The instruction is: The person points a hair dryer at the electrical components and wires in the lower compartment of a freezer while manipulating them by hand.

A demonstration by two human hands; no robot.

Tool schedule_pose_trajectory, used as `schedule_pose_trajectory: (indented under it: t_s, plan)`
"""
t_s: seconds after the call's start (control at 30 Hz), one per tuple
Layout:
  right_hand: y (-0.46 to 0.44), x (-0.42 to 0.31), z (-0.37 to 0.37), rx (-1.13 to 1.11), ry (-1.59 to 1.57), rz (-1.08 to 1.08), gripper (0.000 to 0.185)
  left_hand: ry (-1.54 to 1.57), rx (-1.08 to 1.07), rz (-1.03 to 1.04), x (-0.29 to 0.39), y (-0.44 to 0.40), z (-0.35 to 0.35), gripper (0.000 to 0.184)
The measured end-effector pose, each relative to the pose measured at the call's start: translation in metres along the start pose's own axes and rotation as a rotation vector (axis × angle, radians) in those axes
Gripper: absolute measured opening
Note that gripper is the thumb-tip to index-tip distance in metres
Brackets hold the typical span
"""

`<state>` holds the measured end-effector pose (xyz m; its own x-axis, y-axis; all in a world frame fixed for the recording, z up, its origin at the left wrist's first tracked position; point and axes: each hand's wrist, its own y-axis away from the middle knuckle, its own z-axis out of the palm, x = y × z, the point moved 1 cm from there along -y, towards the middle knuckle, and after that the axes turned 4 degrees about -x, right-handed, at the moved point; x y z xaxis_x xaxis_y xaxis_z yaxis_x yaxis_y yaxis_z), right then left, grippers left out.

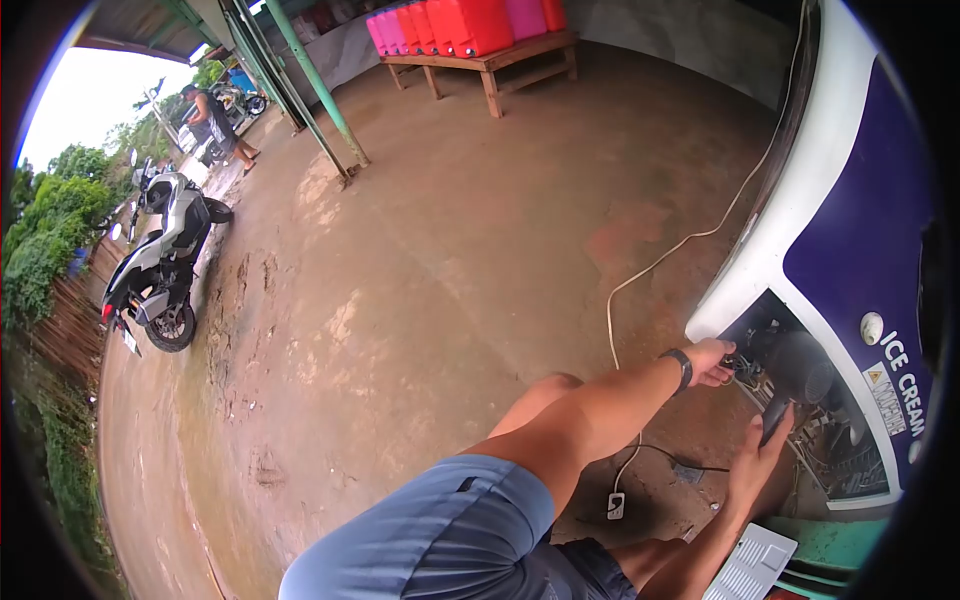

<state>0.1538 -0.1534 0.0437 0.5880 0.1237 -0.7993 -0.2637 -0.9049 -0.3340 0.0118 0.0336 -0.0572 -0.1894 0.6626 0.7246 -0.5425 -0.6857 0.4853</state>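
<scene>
My left hand (712, 361), with a dark band on its wrist, reaches to the edge of the opening low in an ice cream machine (745, 262). Its fingers are curled together at dark parts and wires (752, 372); what they pinch is too small to make out. Lower down, my right hand (758, 462) grips the handle of a dark hair dryer (800, 380). The dryer's round mesh end faces me, and its body is tilted in front of the machine's inner parts. A black cord runs along the floor near my right hand.
A white slatted panel (752, 562) leans near my right forearm. On the concrete floor lies a white socket (616, 505) with a long pale cable (650, 268). Red and pink containers (470, 28) stand on a wooden bench (490, 66). A motorcycle (165, 255) and another person (215, 122) are farther left.
</scene>
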Motion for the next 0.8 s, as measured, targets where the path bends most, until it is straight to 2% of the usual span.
schedule_pose_trajectory:
  t_s: [0.17, 0.27, 0.37, 0.4, 0.8]
  plan:
    - [0.001, -0.001, -0.003, -0.074, -0.091, 0.119, 0.058, 0.001, 0.016, 0.01, 0.005, 0.004, -0.006, 0.038]
    - [0.002, -0.019, -0.004, -0.014, 0.033, -0.01, 0.058, 0.021, -0.003, 0.01, 0.005, 0.013, 0.001, 0.038]
    - [0.0, -0.038, -0.014, -0.053, 0.017, 0.099, 0.059, 0.015, -0.004, -0.01, 0.013, 0.024, 0.008, 0.037]
    - [0.001, -0.035, -0.015, -0.03, 0.051, 0.037, 0.06, 0.052, 0.001, -0.018, 0.012, 0.021, 0.005, 0.035]
    - [0.007, -0.036, -0.017, -0.042, -0.019, 0.052, 0.06, 0.032, -0.032, -0.012, 0.013, 0.026, 0.006, 0.03]
